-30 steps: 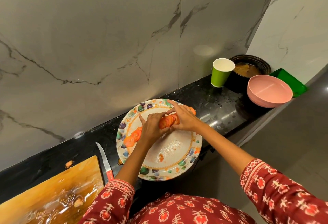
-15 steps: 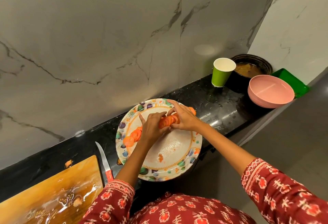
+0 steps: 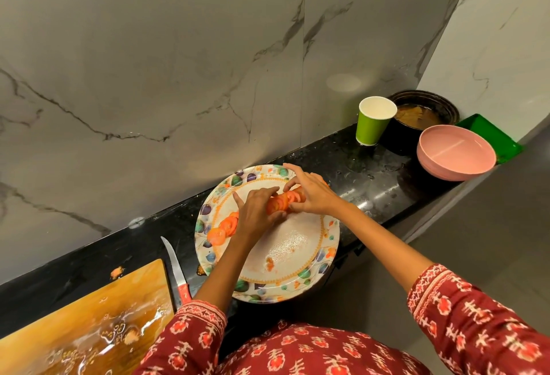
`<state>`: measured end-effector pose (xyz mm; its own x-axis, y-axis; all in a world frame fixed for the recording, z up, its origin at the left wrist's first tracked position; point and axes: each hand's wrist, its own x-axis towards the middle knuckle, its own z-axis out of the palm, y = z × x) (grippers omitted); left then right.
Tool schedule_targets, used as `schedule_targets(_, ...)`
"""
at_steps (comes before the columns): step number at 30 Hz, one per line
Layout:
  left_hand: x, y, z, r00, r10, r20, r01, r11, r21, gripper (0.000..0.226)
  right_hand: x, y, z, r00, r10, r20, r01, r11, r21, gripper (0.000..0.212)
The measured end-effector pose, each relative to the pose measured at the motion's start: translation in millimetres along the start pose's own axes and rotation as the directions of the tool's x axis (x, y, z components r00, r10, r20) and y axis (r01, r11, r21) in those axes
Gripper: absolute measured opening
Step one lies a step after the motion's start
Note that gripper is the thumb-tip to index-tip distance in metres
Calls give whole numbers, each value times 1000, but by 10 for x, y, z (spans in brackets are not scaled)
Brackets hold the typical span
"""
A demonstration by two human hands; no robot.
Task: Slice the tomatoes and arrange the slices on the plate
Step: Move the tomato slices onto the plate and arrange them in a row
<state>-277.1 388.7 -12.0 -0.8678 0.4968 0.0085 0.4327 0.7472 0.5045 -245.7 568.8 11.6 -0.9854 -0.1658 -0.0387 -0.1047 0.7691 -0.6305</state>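
A grey marble wall is rising behind the narrow black counter [image 3: 372, 178], and we are standing in front of it, looking down. The patterned plate [image 3: 297, 288] is lying on the counter, close to its front edge. Our left hand [image 3: 256, 211] and our right hand [image 3: 312, 193] are meeting over the far part of the plate, and between them we are holding a row of tomato slices [image 3: 285, 200], packed together like a short roll. The fingers of both hands are curling around the two ends of this row and pressing it lightly from each side. A few slices [image 3: 226, 227] are already lying in an overlapping line near the left rim of the plate.

The knife [image 3: 177, 273] is resting on the counter between the plate and the wet wooden cutting board [image 3: 89, 324], so we judge that the cutting is finished and we are now arranging. To do this step well, we think the hands should lower the row until it is touching the plate, then loosen the pressure slowly and let the slices lean one on the other, continuing the line along the rim. Squeezing too hard could break the soft slices.

Further right a green cup [image 3: 373, 121], a dark pot [image 3: 422, 113] and a pink bowl [image 3: 455, 151] are standing.
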Motion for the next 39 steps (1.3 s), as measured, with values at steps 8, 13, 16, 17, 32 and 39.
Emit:
schedule_targets(8,18,44,-4,999,1,43,-3,999,42,63,-41,-37,-248,996,13,88,-14,1000,5,95)
schedule_targets(13,48,135,-33,996,40,77,-43,998,40,60,-134,-36,-220,999,-3,40,3,1000,-12,94)
schedule_targets(16,88,137,-33,996,37,85,-40,999,31,59,-162,-61,-223,999,3,-42,-3,1000,0,86)
schedule_targets(17,99,142,-32,996,28,89,-30,999,23,58,-161,-64,-222,999,7,-51,-7,1000,1,84)
schedule_targets(32,92,263,-31,998,-52,42,50,998,50,64,-96,-32,-129,995,27,-99,-32,998,-50,80)
schedule_targets(39,77,266,-72,998,-48,33,47,999,20,59,-93,-54,-112,976,74,-205,-78,997,-12,68)
